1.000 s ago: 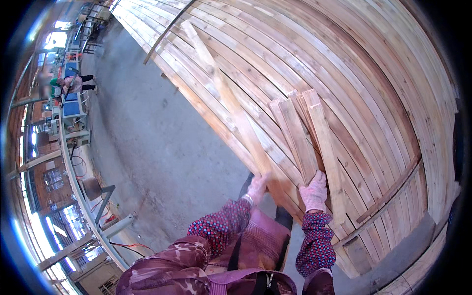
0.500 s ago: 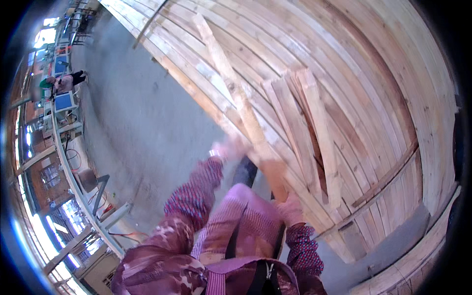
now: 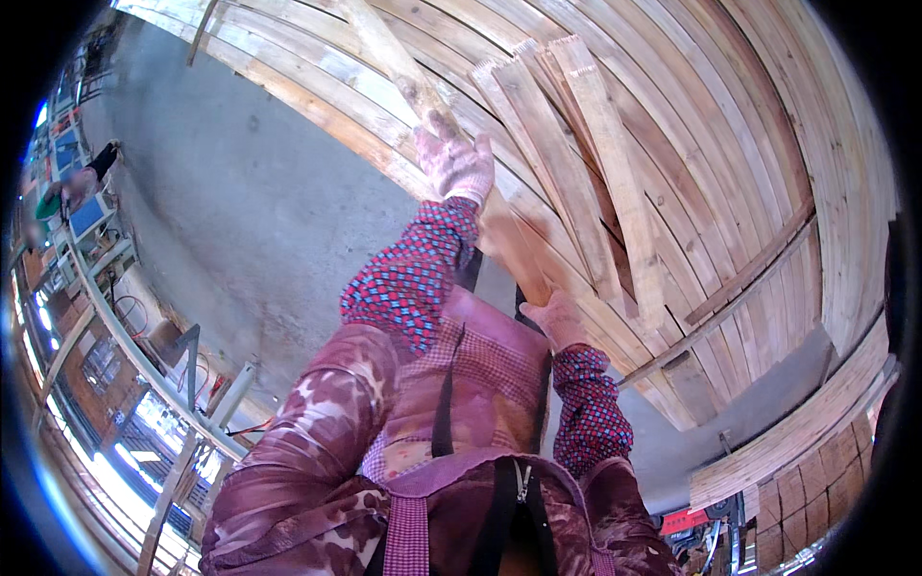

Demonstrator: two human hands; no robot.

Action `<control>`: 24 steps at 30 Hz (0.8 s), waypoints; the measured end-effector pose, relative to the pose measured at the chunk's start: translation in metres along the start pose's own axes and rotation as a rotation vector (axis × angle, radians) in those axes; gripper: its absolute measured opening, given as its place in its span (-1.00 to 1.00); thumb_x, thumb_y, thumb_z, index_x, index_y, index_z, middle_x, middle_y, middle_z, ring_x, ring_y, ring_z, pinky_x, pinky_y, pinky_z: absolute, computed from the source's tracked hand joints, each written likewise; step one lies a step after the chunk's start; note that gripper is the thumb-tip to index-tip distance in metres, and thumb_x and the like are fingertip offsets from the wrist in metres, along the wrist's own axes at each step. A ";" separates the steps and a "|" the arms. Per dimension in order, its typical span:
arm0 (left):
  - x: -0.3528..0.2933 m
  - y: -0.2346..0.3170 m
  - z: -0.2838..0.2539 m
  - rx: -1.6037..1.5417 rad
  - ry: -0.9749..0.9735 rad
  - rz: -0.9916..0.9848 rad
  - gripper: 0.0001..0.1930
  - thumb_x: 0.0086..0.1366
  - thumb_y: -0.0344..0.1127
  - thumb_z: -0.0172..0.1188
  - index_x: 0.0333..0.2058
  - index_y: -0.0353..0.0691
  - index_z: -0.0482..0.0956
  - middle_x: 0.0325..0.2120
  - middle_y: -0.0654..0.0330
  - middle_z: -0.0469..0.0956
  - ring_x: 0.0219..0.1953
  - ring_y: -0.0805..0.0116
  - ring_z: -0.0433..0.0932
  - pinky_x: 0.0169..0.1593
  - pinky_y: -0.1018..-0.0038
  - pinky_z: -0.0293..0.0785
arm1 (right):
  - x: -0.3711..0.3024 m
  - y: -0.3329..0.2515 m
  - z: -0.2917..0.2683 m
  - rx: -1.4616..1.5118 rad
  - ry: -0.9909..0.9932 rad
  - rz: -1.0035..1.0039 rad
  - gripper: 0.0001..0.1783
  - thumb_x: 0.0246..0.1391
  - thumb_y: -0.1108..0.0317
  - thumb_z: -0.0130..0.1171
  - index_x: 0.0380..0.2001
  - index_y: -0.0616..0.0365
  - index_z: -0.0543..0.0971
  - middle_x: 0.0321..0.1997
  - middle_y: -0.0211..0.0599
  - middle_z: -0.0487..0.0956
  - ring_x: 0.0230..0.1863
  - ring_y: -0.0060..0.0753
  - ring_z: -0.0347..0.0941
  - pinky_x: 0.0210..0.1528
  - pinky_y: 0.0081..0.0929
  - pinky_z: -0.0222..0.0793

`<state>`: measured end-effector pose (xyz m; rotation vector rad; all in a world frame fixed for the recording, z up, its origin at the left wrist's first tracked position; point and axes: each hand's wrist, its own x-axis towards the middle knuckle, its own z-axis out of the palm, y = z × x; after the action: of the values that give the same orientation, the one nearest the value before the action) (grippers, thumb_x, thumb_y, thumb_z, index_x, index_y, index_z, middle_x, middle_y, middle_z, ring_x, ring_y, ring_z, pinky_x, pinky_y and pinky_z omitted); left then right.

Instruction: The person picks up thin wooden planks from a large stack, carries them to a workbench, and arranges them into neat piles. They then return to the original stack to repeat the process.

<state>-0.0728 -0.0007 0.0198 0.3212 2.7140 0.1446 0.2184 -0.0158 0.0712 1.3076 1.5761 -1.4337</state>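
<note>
A long wooden board [image 3: 386,50] lies slantwise over the stacked planks, its near end close to my body. Around that near end my right hand [image 3: 557,319] is closed, its fingers partly hidden by the wood. My left hand [image 3: 453,163], in a pale pinkish glove, rests on the middle of the board with fingers stretched and spread. Just right of the board, a few short boards [image 3: 552,163] with jagged ends lie loosely on top of the large layer of planks [image 3: 715,144].
Grey concrete floor [image 3: 250,182] stretches to the left of the planks. A crosswise wooden strip [image 3: 749,274] lies at their right end. Another person [image 3: 77,187] is at the far left, beside machines and a long rail [image 3: 144,370]. More stacked timber [image 3: 797,432] stands at lower right.
My left hand has moved from beyond the planks' edge onto the board, its fingers now spread. My right hand still grips the near end. The view has shifted, so the planks appear higher.
</note>
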 end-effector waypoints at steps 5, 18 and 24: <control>0.003 0.009 0.018 0.129 -0.008 -0.097 -0.12 0.35 0.10 -0.05 0.41 -0.38 -0.14 0.38 -0.30 -0.04 0.43 -0.16 -0.05 0.45 0.15 -0.17 | 0.024 0.011 0.012 -0.189 0.052 0.152 -0.27 -0.18 -0.03 0.39 0.04 0.16 0.52 -0.10 0.15 0.62 -0.03 0.17 0.56 0.06 -0.07 0.45; 0.026 0.023 0.024 0.050 0.143 -0.067 -0.14 0.32 0.07 0.00 0.43 -0.21 -0.12 0.31 -0.29 0.04 0.37 -0.20 -0.01 0.43 0.03 -0.20 | -0.066 -0.110 -0.031 -0.268 0.120 0.184 -0.48 -0.10 0.01 0.25 -0.14 0.16 0.59 -0.19 0.13 0.64 -0.09 0.14 0.59 -0.05 -0.07 0.51; 0.004 0.010 0.007 -0.080 -0.046 -0.078 -0.10 0.35 -0.03 0.00 0.41 -0.39 -0.28 0.39 -0.30 -0.08 0.46 -0.17 -0.18 0.48 0.13 -0.30 | -0.047 -0.060 -0.013 -0.201 0.158 -0.013 -0.41 -0.13 -0.06 0.32 -0.12 0.14 0.56 -0.17 0.03 0.65 -0.07 0.15 0.58 -0.04 -0.04 0.48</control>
<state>-0.0713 0.0099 0.0133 0.1928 2.6624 0.2206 0.1789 -0.0097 0.1372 1.3182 1.7839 -1.1690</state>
